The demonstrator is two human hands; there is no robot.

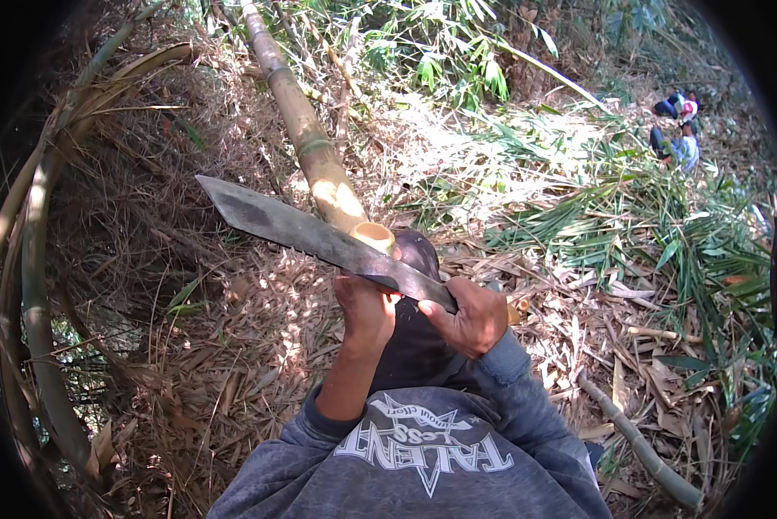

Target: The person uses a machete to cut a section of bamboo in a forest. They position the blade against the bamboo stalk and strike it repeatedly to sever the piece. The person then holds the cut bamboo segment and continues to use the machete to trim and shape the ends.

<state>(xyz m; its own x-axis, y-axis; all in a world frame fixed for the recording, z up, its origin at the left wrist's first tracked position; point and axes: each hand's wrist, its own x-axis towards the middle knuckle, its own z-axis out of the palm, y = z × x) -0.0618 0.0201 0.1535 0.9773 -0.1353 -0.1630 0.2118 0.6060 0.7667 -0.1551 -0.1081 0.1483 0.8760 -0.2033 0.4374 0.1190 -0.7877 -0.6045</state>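
A long machete (297,233) with a dark, worn blade lies slantwise across the middle, its tip up and to the left. My right hand (473,318) is closed around its base end, the thumb laid along the metal; the handle is hidden. Below the blade's middle is my left hand (367,310), its fingers mostly hidden behind the blade, so I cannot tell what they grip. Just beyond the blade, a thick bamboo pole (306,130) ends in a pale, hollow cut rim (374,232). The pole runs away toward the upper left.
Curved bamboo stems (38,251) rise along the left. Dry leaves (259,372) cover the ground, with cut green fronds (570,212) at right. A thinner bamboo piece (643,450) lies at lower right. Two people (684,149) are far off at upper right.
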